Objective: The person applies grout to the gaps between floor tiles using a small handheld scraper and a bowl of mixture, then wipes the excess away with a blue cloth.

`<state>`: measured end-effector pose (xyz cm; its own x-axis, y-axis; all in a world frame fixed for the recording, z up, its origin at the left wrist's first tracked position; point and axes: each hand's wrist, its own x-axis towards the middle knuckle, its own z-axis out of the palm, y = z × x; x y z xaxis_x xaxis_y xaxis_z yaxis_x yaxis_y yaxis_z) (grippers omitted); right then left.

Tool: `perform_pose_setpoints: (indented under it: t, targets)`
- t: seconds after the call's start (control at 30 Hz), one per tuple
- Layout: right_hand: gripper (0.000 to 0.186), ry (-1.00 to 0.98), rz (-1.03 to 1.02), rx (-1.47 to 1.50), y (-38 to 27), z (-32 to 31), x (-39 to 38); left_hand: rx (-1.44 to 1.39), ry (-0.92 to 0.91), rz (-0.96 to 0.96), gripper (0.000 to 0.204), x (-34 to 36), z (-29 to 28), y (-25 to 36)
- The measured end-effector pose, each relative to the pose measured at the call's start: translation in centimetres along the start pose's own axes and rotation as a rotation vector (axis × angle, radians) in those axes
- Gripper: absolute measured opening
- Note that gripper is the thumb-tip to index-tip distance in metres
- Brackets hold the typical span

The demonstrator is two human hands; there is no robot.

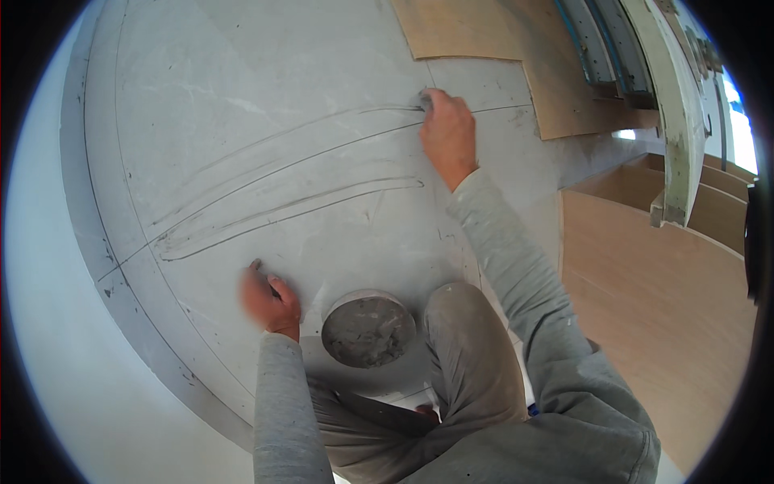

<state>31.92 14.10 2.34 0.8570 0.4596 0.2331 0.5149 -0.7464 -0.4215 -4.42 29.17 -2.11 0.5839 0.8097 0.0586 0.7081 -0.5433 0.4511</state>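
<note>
My right hand reaches far out over the grey tiled floor, its fingers closed and pressed down at a dark joint line. A small grey edge shows at its fingertips, too little to name. My left hand is low over the floor at the near left, fingers curled and partly blurred; what it holds, if anything, I cannot make out. Between that hand and my bent knee stands a round bowl of thick grey paste. Grey smears run along two joints, one ending under my right hand.
A white wall with a grey skirting strip curves along the left. Brown board sheets lie at the far right. Nearer on the right stand a wooden cabinet box and a pale upright post, with metal rails behind.
</note>
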Motion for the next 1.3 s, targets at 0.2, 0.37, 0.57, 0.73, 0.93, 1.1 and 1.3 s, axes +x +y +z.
perform_pose_setpoints:
  t: [0.2, 0.37, 0.57, 0.73, 0.93, 1.1, 1.3]
  targets:
    - [0.021, -0.309, 0.183, 0.629, -9.4, 1.6, -5.0, -0.021, 0.002, -0.027, 0.044, -0.2, -0.5, -1.5]
    - [0.022, -0.177, 0.216, 0.727, -8.3, 2.5, -3.5, -0.041, 0.057, 0.075, 0.042, 0.3, 0.0, -0.8]
    - [0.027, -0.606, -0.476, 0.681, -23.8, 8.7, -4.1, -0.096, 0.009, -0.019, 0.041, 0.4, -1.6, -1.5]
    - [0.028, -0.745, -1.029, 0.725, -37.5, 16.4, -1.9, -0.180, -0.013, -0.005, 0.040, 0.5, -1.7, -1.2]
    - [0.025, -0.983, -1.381, 0.336, -42.0, 17.8, -1.1, -0.259, 0.038, -0.020, 0.035, 0.7, -1.3, -0.9]
    - [0.028, -1.103, -1.579, 0.262, -35.6, 15.1, -0.5, -0.280, 0.082, -0.046, 0.034, -0.1, -1.4, -1.5]
    - [0.030, -1.145, -1.404, 0.269, -39.3, 13.9, -1.0, -0.304, 0.081, -0.047, 0.032, 0.5, -1.7, -1.6]
